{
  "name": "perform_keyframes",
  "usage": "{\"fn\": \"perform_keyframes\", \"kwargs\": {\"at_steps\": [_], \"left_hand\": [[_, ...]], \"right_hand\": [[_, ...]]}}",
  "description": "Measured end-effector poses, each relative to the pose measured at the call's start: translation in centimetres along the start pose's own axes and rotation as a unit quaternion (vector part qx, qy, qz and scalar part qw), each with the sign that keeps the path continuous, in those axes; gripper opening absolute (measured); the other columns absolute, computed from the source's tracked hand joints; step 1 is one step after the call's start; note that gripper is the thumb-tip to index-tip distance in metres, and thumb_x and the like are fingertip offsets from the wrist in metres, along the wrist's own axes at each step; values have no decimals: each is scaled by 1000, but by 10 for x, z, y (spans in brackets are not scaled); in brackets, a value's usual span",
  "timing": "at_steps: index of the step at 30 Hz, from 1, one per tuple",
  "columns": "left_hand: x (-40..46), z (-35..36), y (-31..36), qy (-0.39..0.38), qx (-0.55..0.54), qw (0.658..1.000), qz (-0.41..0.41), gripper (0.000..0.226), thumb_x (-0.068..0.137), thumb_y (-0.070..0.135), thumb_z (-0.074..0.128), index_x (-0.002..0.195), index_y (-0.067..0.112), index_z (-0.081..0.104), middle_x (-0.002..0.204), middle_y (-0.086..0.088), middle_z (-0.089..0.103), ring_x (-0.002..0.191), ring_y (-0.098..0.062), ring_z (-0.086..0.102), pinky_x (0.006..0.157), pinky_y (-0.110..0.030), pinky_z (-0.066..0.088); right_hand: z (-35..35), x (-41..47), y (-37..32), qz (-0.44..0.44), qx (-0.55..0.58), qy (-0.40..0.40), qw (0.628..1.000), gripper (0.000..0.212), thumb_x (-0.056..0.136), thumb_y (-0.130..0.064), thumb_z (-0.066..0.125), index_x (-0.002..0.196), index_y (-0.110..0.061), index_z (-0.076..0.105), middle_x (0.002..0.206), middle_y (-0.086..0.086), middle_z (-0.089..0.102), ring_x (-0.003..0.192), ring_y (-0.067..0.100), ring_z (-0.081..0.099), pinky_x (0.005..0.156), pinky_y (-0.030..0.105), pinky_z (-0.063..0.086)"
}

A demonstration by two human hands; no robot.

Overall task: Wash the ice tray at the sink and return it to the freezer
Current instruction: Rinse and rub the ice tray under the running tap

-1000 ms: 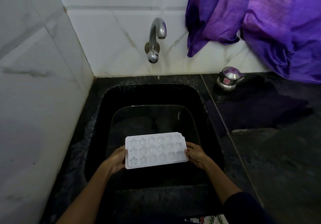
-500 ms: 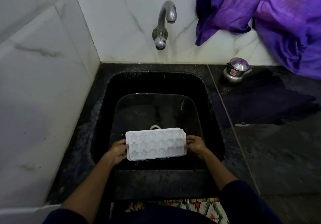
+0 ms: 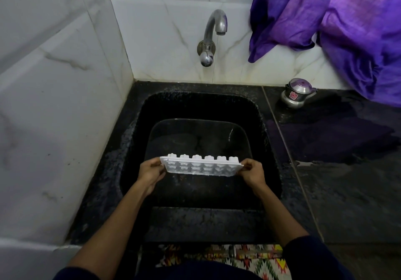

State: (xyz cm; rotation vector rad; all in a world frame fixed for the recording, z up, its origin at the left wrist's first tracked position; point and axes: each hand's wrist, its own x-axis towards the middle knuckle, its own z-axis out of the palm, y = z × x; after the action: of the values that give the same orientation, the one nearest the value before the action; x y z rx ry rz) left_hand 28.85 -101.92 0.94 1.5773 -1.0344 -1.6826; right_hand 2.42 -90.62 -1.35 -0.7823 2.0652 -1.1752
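Slippage is the main risk here: the ice tray (image 3: 200, 166) is held only at its two short ends, above the black sink (image 3: 134, 149) in the lower middle of the frame, and it looks like smooth plastic that is probably wet. The left hand (image 3: 152, 171) pinches the left end between thumb and curled fingers; the right hand (image 3: 252, 172) pinches the right end the same way, fingertips bunched on the rim. If either pinch loosens while the tray is tipped, the freed end would likely swing down and the tray could fall into the basin. Twisting it hard between the two ends might also crack or flex it, I judge. A second risk is drips: carried off too soon, it could trail water over the dark counter (image 3: 347, 182) at the right.

The tray's long axis runs left to right across the frame, nearly level, from one hand to the other. It is tipped on that axis, so the moulded cup bottoms stand up along its far upper edge and face the tap (image 3: 213, 34) in the upper middle. Whether the cups hold water cannot be told.
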Motion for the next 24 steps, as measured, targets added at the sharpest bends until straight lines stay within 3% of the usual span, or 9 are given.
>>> {"fn": "perform_keyframes", "kwargs": {"at_steps": [5, 10, 12, 14, 17, 19, 21, 23, 24], "left_hand": [[-20, -4, 26, -23, -26, 994, 102, 31, 93, -8, 45, 109, 9, 66, 72, 13, 71, 70, 0, 65, 65, -13, 50], [-49, -13, 66, -18, -61, 964, 258, 29, 86, -8, 58, 110, 4, 66, 90, 5, 72, 80, 0, 68, 71, -12, 52], [-58, -17, 79, -7, -66, 947, 315, 31, 83, -9, 61, 111, 4, 65, 97, 3, 70, 86, -2, 68, 78, -15, 52], [-62, -21, 84, -15, -67, 931, 357, 29, 79, -12, 63, 96, 10, 73, 92, 8, 74, 92, -4, 68, 84, -17, 52], [-55, -22, 67, -18, -51, 928, 369, 59, 76, -23, 57, 65, 31, 77, 78, 19, 73, 87, 4, 67, 84, -12, 49], [-43, -23, 38, -9, -15, 940, 341, 68, 76, -27, 54, 58, 36, 74, 74, 23, 72, 84, 5, 67, 83, -16, 50], [-31, -26, 9, 0, 31, 954, 300, 68, 74, -27, 55, 51, 34, 73, 71, 22, 71, 86, -8, 69, 81, -21, 53], [-28, -27, -6, 16, 55, 959, 279, 62, 73, -27, 56, 51, 30, 70, 67, 21, 70, 90, -29, 67, 75, -13, 53], [-30, -26, -3, 21, 60, 957, 282, 57, 73, -27, 57, 55, 26, 70, 66, 22, 70, 91, -30, 66, 74, -10, 51]], "right_hand": [[-19, -9, -40, -50, 55, 33, 997, 34, 73, 16, 67, 60, -15, 59, 61, -5, 65, 60, 7, 61, 56, 14, 50], [-43, -25, -94, -151, 124, 40, 980, 37, 72, 24, 59, 61, -11, 61, 56, -17, 67, 60, -8, 63, 60, 8, 48], [-51, -30, -110, -195, 154, 51, 967, 37, 74, 25, 57, 61, -10, 60, 59, -17, 68, 69, -9, 65, 69, 8, 50], [-56, -34, -117, -239, 179, 64, 952, 36, 75, 22, 59, 61, -11, 62, 71, -10, 71, 83, -5, 67, 77, 12, 51], [-48, -33, -100, -267, 176, 88, 943, 52, 72, 24, 59, 56, -26, 65, 67, -9, 70, 87, 2, 69, 80, 17, 51], [-32, -30, -70, -237, 126, 107, 957, 55, 70, 24, 59, 54, -28, 65, 66, -7, 69, 81, 3, 68, 79, 22, 52], [-16, -33, -38, -169, 78, 106, 977, 53, 69, 25, 57, 51, -25, 61, 69, -3, 68, 80, 5, 69, 77, 24, 53], [-6, -41, -21, -120, 50, 96, 987, 46, 70, 22, 57, 52, -21, 60, 69, -6, 66, 80, 5, 69, 76, 18, 55], [-5, -43, -20, -117, 51, 97, 987, 44, 71, 21, 57, 52, -19, 60, 69, -7, 65, 81, 6, 69, 76, 15, 54]]}}
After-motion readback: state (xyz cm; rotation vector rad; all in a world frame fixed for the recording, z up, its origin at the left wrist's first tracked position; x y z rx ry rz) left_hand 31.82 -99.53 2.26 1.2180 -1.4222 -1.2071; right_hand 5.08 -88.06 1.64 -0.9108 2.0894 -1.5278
